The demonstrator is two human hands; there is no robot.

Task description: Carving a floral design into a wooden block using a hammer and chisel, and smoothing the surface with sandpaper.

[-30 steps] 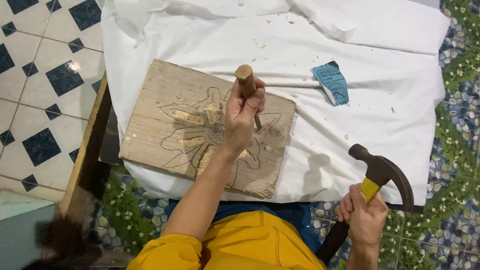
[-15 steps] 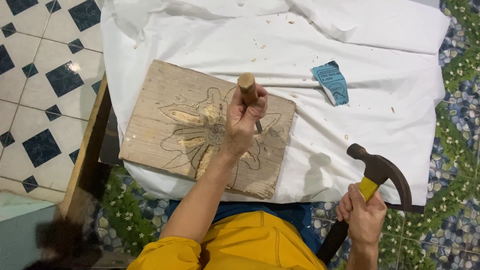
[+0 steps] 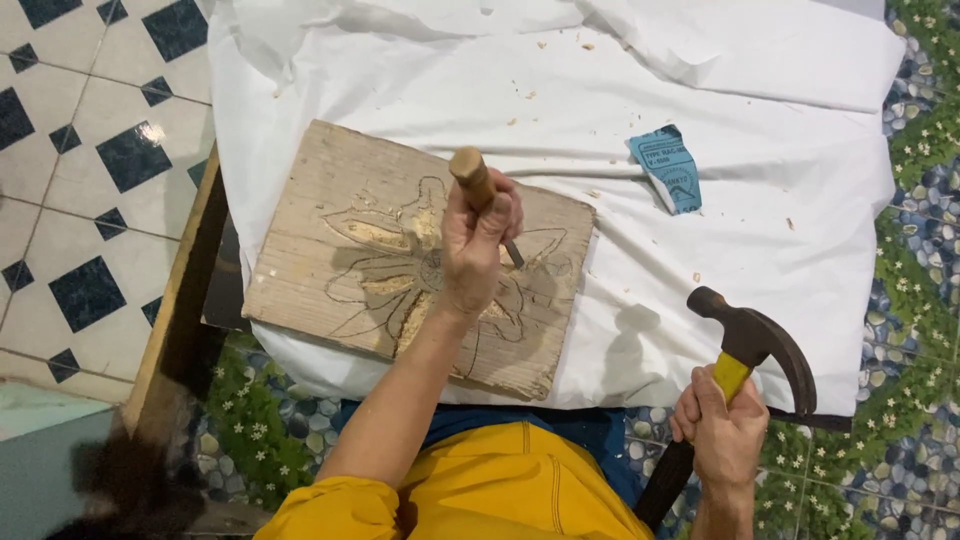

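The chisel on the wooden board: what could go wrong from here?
The left hand grips the chisel close under its wooden top, so a hammer blow from the right hand that misses could hit the fingers. The board lies loose on the white cloth and might slide.

Illumination is bright and even, from overhead. The white cloth (image 3: 700,120) is near overexposure but keeps its folds. Soft shadows fall below the hammer (image 3: 752,345) and on the carved board (image 3: 330,240). Focus is sharp; the lower-left corner is dark and blurred.
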